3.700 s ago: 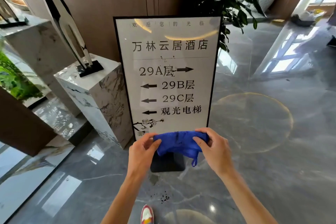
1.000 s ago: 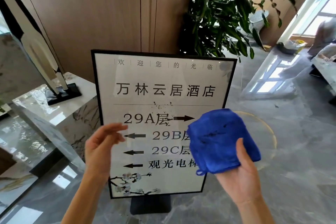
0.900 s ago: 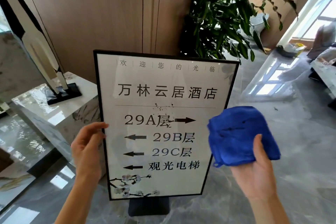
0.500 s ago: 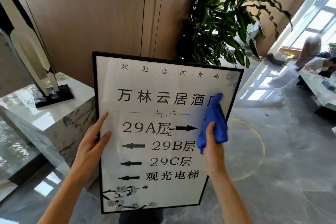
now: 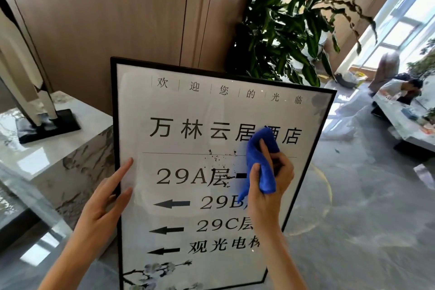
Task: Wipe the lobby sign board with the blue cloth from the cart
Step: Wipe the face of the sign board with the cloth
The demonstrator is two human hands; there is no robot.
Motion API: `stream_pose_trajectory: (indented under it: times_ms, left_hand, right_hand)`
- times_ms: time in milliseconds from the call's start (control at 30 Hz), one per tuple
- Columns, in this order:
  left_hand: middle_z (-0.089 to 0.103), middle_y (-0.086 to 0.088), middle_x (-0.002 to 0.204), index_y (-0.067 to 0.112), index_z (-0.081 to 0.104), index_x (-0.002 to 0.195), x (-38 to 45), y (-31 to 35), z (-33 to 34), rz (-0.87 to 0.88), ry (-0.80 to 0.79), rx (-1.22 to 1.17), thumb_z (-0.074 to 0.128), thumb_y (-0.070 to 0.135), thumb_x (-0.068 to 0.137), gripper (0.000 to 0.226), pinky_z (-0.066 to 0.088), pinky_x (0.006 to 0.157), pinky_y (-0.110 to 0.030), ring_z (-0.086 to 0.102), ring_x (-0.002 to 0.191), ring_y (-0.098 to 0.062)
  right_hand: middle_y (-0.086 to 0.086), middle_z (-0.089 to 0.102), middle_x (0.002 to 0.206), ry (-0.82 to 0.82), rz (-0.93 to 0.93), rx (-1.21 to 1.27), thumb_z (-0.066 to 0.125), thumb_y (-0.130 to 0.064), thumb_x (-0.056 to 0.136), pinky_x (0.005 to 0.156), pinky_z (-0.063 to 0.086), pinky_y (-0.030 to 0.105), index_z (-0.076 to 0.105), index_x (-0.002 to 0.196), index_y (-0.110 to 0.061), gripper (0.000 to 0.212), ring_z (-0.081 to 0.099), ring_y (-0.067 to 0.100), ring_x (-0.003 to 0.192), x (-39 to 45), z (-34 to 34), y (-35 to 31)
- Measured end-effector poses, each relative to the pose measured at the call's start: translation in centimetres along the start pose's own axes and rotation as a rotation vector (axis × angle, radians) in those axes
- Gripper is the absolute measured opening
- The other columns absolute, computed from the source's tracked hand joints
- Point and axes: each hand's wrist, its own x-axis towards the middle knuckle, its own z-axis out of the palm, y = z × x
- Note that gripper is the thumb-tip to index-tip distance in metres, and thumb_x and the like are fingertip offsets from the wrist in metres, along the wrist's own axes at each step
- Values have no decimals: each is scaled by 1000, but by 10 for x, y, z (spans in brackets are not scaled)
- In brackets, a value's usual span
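Here a sign board (image 5: 211,113) stands on glossy grey floor (image 5: 353,219).

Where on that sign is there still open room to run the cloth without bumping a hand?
The sign board is bare across its top band, and along its lower left around the arrows. The middle right is crowded: the right hand presses the bunched blue cloth there. The left hand rests on the left frame edge. Dark specks sit just left of the cloth.
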Motion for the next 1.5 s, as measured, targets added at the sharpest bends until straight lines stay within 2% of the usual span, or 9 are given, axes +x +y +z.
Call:
stream_pose_trajectory:
  times_ms: [167,367,533,667,833,967,1233,1367,1500]
  left_hand:
    - [63,38,117,74,52,120,7,-12,1,39,30,27,51,6,97,71,46,91,-2,56,110,17]
    - [64,35,118,70,52,125,12,-27,1,67,49,-4,53,23,91,58,48,90,-5,59,106,15]
    - [59,34,132,63,49,134,12,-41,2,84,57,-54,52,26,93,55,44,99,-9,55,121,12]
    - [50,34,144,63,50,133,9,-48,7,99,71,-77,52,28,93,54,40,111,-34,45,136,8]
    - [55,37,136,61,60,125,13,-49,13,119,141,-163,57,26,89,49,42,100,-7,46,131,13]
    - [54,41,133,64,60,122,17,-48,19,152,175,-143,53,28,91,47,38,101,-4,46,129,17]
    - [46,48,136,73,36,134,34,-35,15,265,167,83,46,49,95,47,39,103,-6,45,126,20]
    - [33,57,137,68,23,143,64,-6,17,445,146,188,47,40,96,59,32,97,5,36,126,30]
    - [37,60,131,60,21,147,69,-5,18,517,174,238,49,42,99,58,37,87,8,46,111,33]
  right_hand:
    - [2,54,105,91,-170,-209,53,-42,95,74,45,56,54,137,-38,42,55,28,87,15,4,10]
    - [19,59,103,148,-258,-389,47,-49,96,70,43,63,55,141,-24,52,57,39,85,25,15,6]
    - [17,53,110,184,-247,-367,37,-44,96,81,41,60,55,142,-18,56,53,35,96,23,21,-1]
    - [17,51,112,216,-174,-314,34,-51,98,90,40,63,63,133,-17,56,52,39,102,22,23,-4]
    - [14,48,107,267,-193,-343,47,-42,97,89,40,59,65,129,-17,44,49,33,100,28,27,3]
    - [-9,35,107,310,-241,-268,45,-45,101,87,42,51,64,130,-19,44,46,27,99,32,35,14]
    - [-12,34,111,369,-258,-223,46,-41,103,90,37,28,59,134,-25,37,37,1,104,32,46,30]
    - [1,39,109,383,-259,-210,46,-41,104,89,40,35,59,135,-23,38,42,15,102,30,46,34]
    - [-6,35,108,373,-300,-176,47,-38,103,85,36,25,60,134,-20,38,39,0,100,31,44,34]
